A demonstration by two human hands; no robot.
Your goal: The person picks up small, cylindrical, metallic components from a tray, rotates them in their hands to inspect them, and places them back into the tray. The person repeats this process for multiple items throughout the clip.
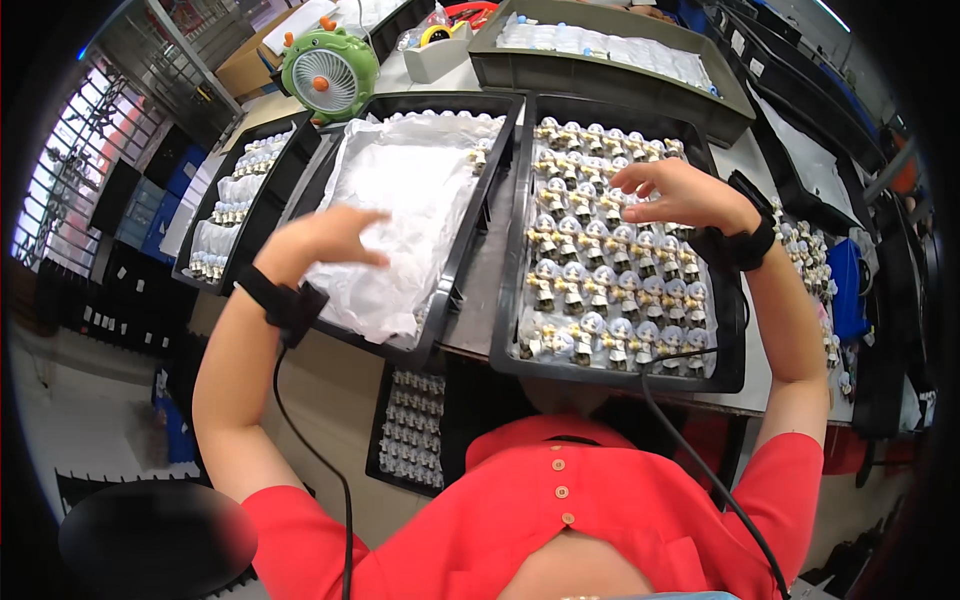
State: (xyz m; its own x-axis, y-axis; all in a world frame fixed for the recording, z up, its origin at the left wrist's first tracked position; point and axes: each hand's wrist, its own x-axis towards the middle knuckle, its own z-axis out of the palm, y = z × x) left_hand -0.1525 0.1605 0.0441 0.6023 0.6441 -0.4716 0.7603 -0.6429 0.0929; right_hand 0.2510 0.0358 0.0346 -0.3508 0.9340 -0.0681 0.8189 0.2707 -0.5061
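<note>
My left hand [335, 238] hovers over the left black tray [430, 348], its fingers spread and slightly blurred, with nothing seen in them. White tissue paper [400, 195] lines that tray; a few small figurines [482, 155] show along its far and right edges. Over the right black tray [730, 345] hangs my right hand [680, 195], thumb and fingers apart with no object visible between them. Rows of small figurines [596, 235] with pale hair and white-and-gold clothing fill this tray. I wear a black band with a cable on each wrist.
A green fan [328, 75] stands behind the left tray. At the far left is another tray [285, 160] of figurines and tissue. An olive bin [610, 75] sits at the back. More figurines [805, 250] lie at right, and another tray [412, 430] rests below the table.
</note>
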